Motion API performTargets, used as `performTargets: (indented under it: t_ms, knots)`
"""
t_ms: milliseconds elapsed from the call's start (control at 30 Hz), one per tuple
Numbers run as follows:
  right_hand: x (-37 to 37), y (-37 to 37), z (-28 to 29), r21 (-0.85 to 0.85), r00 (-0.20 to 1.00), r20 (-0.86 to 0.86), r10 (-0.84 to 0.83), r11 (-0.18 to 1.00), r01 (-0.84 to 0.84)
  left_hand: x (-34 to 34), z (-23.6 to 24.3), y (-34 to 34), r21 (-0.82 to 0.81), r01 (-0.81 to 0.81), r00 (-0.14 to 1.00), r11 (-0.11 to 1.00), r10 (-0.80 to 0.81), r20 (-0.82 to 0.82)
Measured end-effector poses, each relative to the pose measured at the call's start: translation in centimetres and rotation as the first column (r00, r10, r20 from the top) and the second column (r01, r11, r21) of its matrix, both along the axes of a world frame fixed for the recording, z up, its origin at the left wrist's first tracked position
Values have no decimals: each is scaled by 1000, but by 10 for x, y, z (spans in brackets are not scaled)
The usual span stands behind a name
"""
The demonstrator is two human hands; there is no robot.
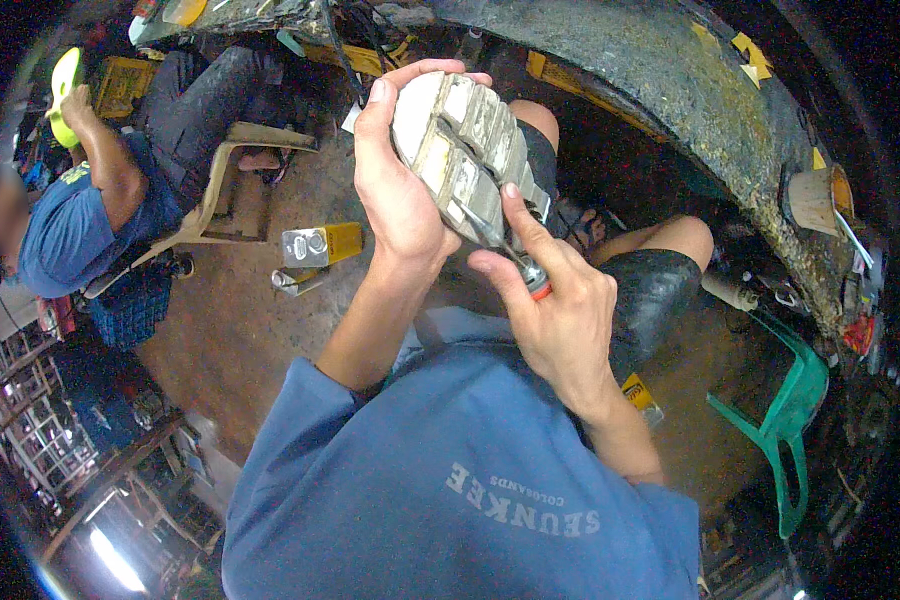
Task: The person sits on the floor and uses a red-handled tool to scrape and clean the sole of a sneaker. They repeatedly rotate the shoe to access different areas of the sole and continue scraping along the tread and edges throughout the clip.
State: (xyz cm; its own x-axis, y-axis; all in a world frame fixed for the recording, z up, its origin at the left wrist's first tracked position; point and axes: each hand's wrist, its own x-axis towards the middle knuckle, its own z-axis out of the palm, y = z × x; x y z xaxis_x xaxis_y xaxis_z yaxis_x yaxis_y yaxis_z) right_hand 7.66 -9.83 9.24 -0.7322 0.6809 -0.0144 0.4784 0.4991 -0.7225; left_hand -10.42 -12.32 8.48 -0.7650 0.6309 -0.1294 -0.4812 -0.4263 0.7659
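A shoe sole (pixel 460 125) with thick off-white and grey tread blocks is held up in front of me, tread side showing. My left hand (pixel 400 205) wraps round its left edge, with fingertips showing beyond the far edge. My right hand (pixel 568 305) grips a small metal-bladed tool (pixel 532 272) with an orange-red part near the palm. Its pointed blade lies against the near part of the sole, and my right index finger reaches to the tread. The handle is mostly hidden in my palm, so the tool's exact kind cannot be made out.
A dark, crusted workbench (pixel 660 65) curves across the far right, bearing a stained cup (pixel 818 198). Yellow tins (pixel 342 242) stand on the floor. A green plastic chair (pixel 792 440) is at right. On the left a seated co-worker (pixel 100 215) holds up a yellow-green sole-shaped piece (pixel 66 85).
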Motion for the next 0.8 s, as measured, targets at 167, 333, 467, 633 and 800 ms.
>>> performTargets:
  t_ms: [167, 333, 467, 633, 800]
  knots:
    - [0, 1, 1, -52, 1000, -12, -7, 999, 6, 2, -1, 0, -3, -17, 1000, 1000, 17, -8]
    - [1, -1, 0, -81, 1000, -20, -8, 997, 6, 2, -2, 0, 13, -34, 999, 999, 34, -22]
    - [3, -5, 2, -127, 999, -25, 24, 992, -27, 0, -1, -4, 0, -31, 999, 1000, 31, -31]
    - [1, -7, 2, -125, 998, -55, 1, 992, -8, 3, -1, -5, 8, -42, 998, 999, 43, -35]
    - [2, -8, 7, -301, 994, -108, -26, 954, -8, 8, 5, -10, -30, -81, 993, 996, 78, -89]
